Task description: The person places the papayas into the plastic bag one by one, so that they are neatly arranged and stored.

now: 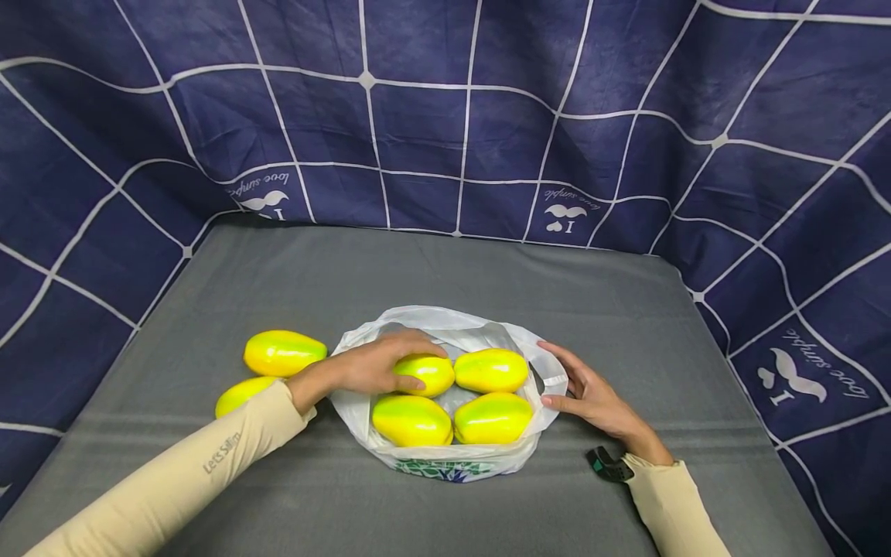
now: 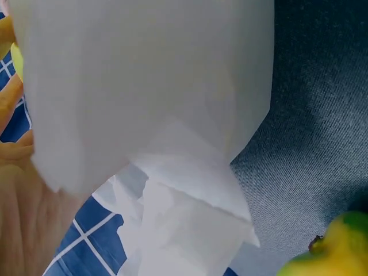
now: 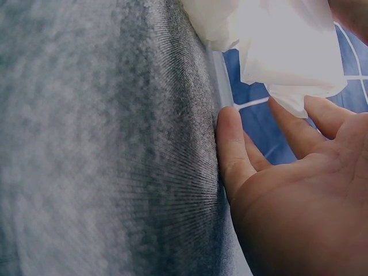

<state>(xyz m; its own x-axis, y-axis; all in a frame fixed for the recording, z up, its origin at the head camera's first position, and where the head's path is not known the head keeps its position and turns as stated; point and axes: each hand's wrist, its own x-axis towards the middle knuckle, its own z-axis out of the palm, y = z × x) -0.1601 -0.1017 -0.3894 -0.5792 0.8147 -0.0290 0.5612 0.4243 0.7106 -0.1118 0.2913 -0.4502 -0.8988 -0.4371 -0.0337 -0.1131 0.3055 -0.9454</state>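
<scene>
A white plastic bag lies with its mouth spread wide on the grey cloth, and several yellow-green papayas sit inside. My left hand reaches over the left rim and grips the papaya at the back left of the bag, thumb on the near side and fingers over the top. In the left wrist view, bag plastic hides most of that grasp. Fingers spread, my right hand stands at the bag's right rim; in the right wrist view its fingertips are beside the hanging plastic.
Two more papayas lie outside the bag on the left, one farther back and one nearer, partly behind my left forearm. Grey cloth covers the table. A dark blue white-lined curtain rises at the back and sides.
</scene>
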